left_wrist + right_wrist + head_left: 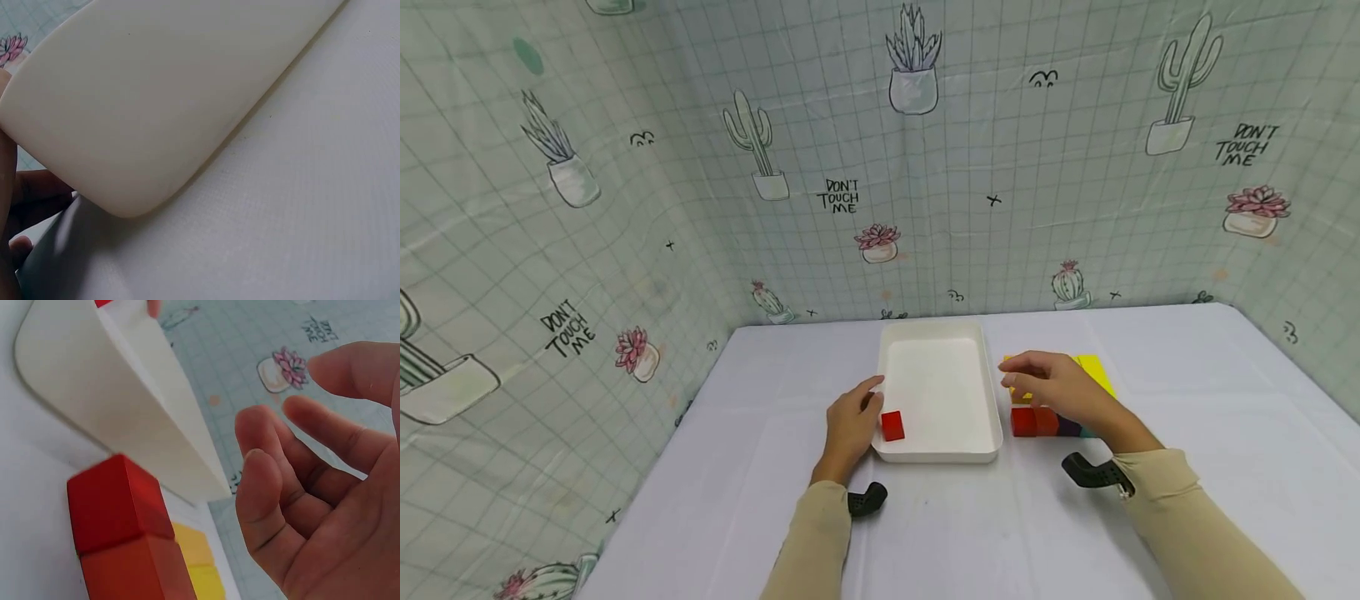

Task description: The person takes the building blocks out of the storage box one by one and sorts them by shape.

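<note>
My left hand (847, 425) is at the left side of a shallow white tray (940, 392), its thumb and fingertips right at the rim. The left wrist view shows fingers (40, 187) beside the tray's outer wall. One red cube (892, 426) lies inside the tray's near left corner. Above the blocks to the right of the tray hovers my right hand (1056, 387), fingers loosely bent and nothing between them. Below it a row begins with a red block (1022, 422) and an orange block (134, 569); darker blue and teal ones follow, partly hidden by the hand.
Yellow blocks (1096, 372) stand behind the row, partly covered by the right hand. A white cloth covers the table (775, 400). Behind it hangs a fabric backdrop (970, 150) printed with potted plants. Each wrist carries a black mount (868, 500).
</note>
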`<state>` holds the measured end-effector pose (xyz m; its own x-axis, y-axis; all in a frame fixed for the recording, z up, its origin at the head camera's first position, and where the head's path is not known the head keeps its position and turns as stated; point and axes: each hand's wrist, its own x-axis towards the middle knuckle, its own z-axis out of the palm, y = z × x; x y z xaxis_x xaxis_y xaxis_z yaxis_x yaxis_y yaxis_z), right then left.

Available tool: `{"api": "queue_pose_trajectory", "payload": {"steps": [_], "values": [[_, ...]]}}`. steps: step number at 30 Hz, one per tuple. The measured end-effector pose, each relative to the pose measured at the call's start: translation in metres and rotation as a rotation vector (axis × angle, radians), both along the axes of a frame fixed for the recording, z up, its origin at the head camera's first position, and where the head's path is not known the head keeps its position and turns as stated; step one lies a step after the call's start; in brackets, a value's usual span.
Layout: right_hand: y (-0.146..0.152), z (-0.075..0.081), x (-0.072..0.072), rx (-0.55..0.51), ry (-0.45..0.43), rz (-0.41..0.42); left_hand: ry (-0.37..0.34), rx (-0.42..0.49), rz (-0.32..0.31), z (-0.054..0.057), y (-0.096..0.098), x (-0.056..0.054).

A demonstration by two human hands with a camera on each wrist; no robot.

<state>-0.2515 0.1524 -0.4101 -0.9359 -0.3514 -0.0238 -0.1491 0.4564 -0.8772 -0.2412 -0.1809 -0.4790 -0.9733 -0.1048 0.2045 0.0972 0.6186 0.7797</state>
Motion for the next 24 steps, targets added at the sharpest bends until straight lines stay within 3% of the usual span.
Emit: {"api": "queue_pose_trajectory", "payload": {"steps": [7,19,24], "values": [[-0.029,0.000,-0.007,-0.030,-0.022,0.158,0.057,-0.017,-0.015,0.000,0.000,0.000],[-0.080,-0.004,-0.020,0.084,-0.085,0.444,0.005,-0.008,0.002,0.001,0.002,0.001],[-0.096,-0.003,-0.024,0.101,-0.131,0.487,0.008,-0.023,0.004,0.001,0.001,0.001]]}}
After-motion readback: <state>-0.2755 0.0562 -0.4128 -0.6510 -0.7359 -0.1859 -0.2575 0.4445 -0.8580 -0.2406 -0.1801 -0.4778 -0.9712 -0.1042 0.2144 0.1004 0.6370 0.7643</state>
